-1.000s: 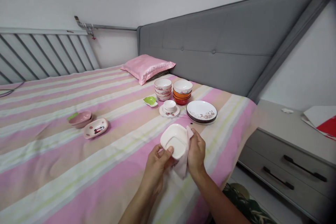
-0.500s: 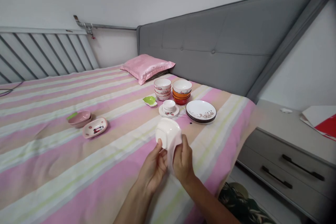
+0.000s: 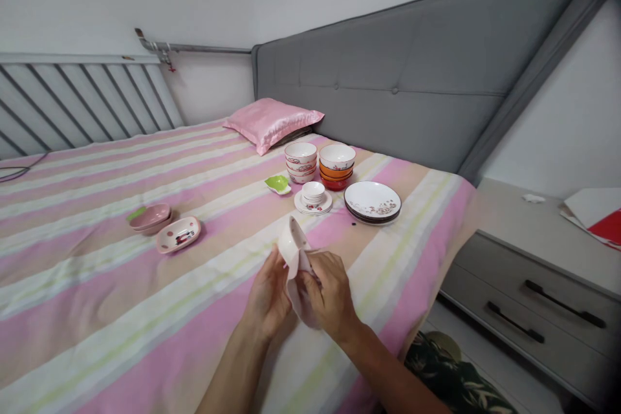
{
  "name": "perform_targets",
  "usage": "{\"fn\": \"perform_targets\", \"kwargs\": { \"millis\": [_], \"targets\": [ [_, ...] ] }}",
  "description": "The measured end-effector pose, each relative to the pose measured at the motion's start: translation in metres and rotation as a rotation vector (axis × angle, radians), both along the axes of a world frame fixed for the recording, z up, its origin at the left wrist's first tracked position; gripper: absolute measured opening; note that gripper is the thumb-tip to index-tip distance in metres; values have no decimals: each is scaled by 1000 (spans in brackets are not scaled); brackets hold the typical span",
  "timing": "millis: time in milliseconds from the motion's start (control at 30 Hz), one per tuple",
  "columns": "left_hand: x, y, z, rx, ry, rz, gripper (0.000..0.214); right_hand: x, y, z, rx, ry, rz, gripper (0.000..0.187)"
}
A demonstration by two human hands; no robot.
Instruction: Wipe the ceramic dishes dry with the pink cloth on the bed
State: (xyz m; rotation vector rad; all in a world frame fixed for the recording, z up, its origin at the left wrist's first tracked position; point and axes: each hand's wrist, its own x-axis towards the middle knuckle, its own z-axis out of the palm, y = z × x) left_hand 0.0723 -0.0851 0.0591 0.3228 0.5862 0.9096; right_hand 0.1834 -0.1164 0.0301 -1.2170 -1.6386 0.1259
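My left hand (image 3: 268, 291) is closed on the edge of a small white dish (image 3: 290, 242), tipped on its side above the bed. Small dark spots show on its inner face. In my right hand (image 3: 334, 291) is a pale pinkish cloth (image 3: 301, 307), pressed against the dish and hanging below it; the fingers partly hide where they meet. Just beyond the hands, small white bowls (image 3: 313, 190) sit stacked on small flowered plates (image 3: 316, 211). Larger dark-rimmed plates (image 3: 371, 200) lie stacked to their right.
Two bowl stacks, one white-and-red (image 3: 301, 165) and one with orange and red bowls (image 3: 336, 173), stand behind. A green leaf-shaped dish (image 3: 277, 185) is beside them. Pink dishes (image 3: 151, 217) and a spotted dish (image 3: 178, 235) lie left. A nightstand (image 3: 533, 226) stands right of the bed.
The white dish has turned from showing its underside to standing nearly edge-on, and sits slightly lower and left. My right hand has moved the cloth round to its inner side.
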Motion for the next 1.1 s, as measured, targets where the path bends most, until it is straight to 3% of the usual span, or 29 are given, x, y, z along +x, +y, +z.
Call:
{"fn": "perform_targets", "kwargs": {
  "millis": [100, 200, 367, 567, 900, 1000, 1100],
  "targets": [
    [-7, 2, 0, -5, -61, -25, 42, 1, 1, 2, 22, -109, 37, 20],
    [-11, 3, -1, 14, -96, 29, 45, 0, 1, 3, 30, -181, 66, 22],
    [-13, 6, -1, 2, -106, 187, 32, 0, 0, 5, -6, -175, 108, 27],
    [-19, 10, 0, 52, -45, 415, 17, 3, -4, 8, -50, -5, 226, 35],
    [-8, -3, 2, 132, 51, 410, 27, 3, 5, -9, -249, 404, 68, 21],
    [-4, -7, -2, 159, 79, 413, 33, 5, 4, -7, -334, 439, 130, 19],
    [-1, -11, -7, 242, 102, 336, 43, 4, 2, -3, -394, 493, 214, 17]
  ]
}}
